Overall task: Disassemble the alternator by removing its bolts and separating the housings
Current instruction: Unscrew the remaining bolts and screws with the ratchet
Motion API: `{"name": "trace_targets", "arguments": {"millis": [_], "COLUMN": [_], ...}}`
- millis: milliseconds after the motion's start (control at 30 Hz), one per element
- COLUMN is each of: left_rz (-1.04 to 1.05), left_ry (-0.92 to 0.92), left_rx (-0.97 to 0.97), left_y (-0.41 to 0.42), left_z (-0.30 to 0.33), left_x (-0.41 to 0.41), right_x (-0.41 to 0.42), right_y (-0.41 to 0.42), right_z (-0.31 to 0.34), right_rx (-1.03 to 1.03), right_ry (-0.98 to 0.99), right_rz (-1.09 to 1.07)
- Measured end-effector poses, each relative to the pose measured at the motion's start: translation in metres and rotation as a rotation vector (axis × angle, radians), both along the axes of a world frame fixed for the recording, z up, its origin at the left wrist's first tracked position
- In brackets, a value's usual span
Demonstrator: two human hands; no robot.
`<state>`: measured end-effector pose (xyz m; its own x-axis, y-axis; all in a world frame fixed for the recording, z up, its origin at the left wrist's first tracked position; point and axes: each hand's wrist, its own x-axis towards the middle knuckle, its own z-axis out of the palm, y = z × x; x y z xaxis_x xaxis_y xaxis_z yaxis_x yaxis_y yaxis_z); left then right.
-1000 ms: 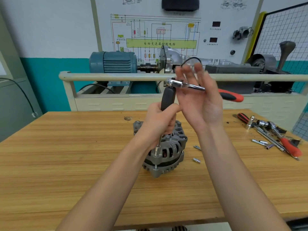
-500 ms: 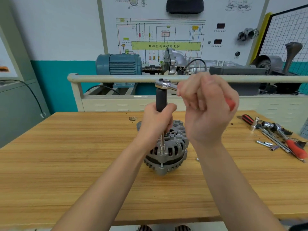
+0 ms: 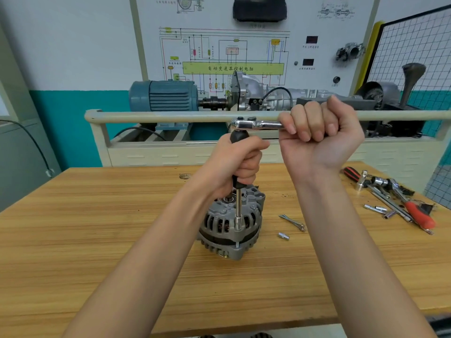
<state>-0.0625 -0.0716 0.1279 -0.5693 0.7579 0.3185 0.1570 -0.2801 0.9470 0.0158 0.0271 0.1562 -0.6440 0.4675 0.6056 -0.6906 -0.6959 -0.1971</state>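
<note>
Your left hand is curled tight round the black driver handle, its shaft standing upright on a bolt at the rim of the alternator — which sits mid-bench. Your right hand is fisted round the ratchet; its handle is hidden inside the fist.

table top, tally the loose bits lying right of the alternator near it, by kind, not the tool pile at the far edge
long thin bolts: 2, lying crossed, right of the alternator
short silver socket bit: 1, nearer the table's front edge than the bolts
total: 3
</note>
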Motion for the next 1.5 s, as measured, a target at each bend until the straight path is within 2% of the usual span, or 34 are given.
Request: {"name": "trace_targets", "arguments": {"millis": [67, 133, 167, 200, 233, 267, 300, 333, 367, 400, 533, 600, 733, 867, 1000, 1133, 1167, 1233, 1300, 1367, 1400, 1433, 1500], "left_rz": [-0.129, -0.307, -0.288, -0.171, 0.068, 0.370, 0.600, 0.709, 0.725, 0.712, 0.646, 0.607, 0.648, 0.560, 0.571, 0.564, 0.543, 0.475, 0.371, 0.113, -0.008, -0.074, -0.011], "left_ry": [-0.010, -0.118, -0.207, -0.239, -0.137, 0.105, 0.402, 0.637, 0.767, 0.795, 0.800, 0.769, 0.834, 0.721, 0.791, 0.800, 0.793, 0.668, 0.335, 0.003, -0.058, -0.033, 0.111], "left_rx": [0.045, 0.149, 0.170, 0.131, 0.009, -0.223, -0.542, -0.847, -1.028, -1.099, -0.895, -0.853, -0.905, -0.863, -0.895, -0.896, -0.850, -0.599, -0.268, 0.058, 0.168, 0.214, 0.199], "left_y": [-0.004, -0.014, -0.016, -0.017, -0.015, -0.011, -0.008, -0.006, -0.005, -0.004, -0.008, -0.008, -0.008, -0.011, -0.010, -0.009, -0.010, -0.012, -0.021, -0.028, -0.029, -0.029, -0.025], "left_z": [-0.001, -0.005, -0.009, -0.017, -0.025, -0.036, -0.047, -0.057, -0.064, -0.067, -0.067, -0.068, -0.069, -0.065, -0.069, -0.070, -0.069, -0.062, -0.051, -0.039, -0.033, -0.027, -0.018], "left_x": [-0.005, -0.011, -0.014, -0.019, -0.022, -0.026, -0.028, -0.028, -0.028, -0.031, -0.043, -0.044, -0.045, -0.044, -0.048, -0.052, -0.051, -0.047, -0.038, -0.030, -0.026, -0.019, -0.007], "right_x": [-0.002, -0.003, -0.003, -0.003, -0.003, -0.004, -0.004, -0.005, -0.006, -0.007, -0.017, -0.025, -0.039, -0.034, -0.015, 0.001, 0.004, 0.006, 0.009, 0.010, 0.009, 0.009, 0.007], "right_y": [0.003, 0.005, 0.005, 0.006, 0.007, 0.008, 0.009, 0.010, 0.012, 0.014, 0.017, 0.014, 0.009, 0.001, -0.008, -0.025, -0.030, -0.035, -0.036, -0.036, -0.037, -0.037, -0.038], "right_z": [0.000, -0.001, -0.002, -0.002, -0.001, -0.001, 0.000, 0.000, 0.001, 0.001, -0.002, -0.005, 0.003, 0.001, -0.003, -0.011, -0.012, -0.014, -0.016, -0.018, -0.019, -0.021, -0.024], "right_rx": [-0.003, -0.011, -0.018, -0.026, -0.036, -0.045, -0.053, -0.058, -0.066, -0.077, -0.159, -0.186, -0.176, -0.159, -0.086, 0.136, 0.182, 0.222, 0.195, 0.179, 0.184, 0.200, 0.283], "right_ry": [0.003, 0.008, 0.006, 0.002, -0.004, -0.012, -0.016, -0.019, -0.021, -0.021, -0.007, -0.014, -0.080, -0.079, 0.023, 0.179, 0.198, 0.199, 0.193, 0.190, 0.191, 0.196, 0.235], "right_rz": [0.025, 0.037, 0.039, 0.037, 0.037, 0.035, 0.037, 0.047, 0.058, 0.073, 0.280, 0.298, 0.243, 0.146, 0.013, -0.139, -0.180, -0.261, -0.353, -0.420, -0.441, -0.461, -0.508]}}
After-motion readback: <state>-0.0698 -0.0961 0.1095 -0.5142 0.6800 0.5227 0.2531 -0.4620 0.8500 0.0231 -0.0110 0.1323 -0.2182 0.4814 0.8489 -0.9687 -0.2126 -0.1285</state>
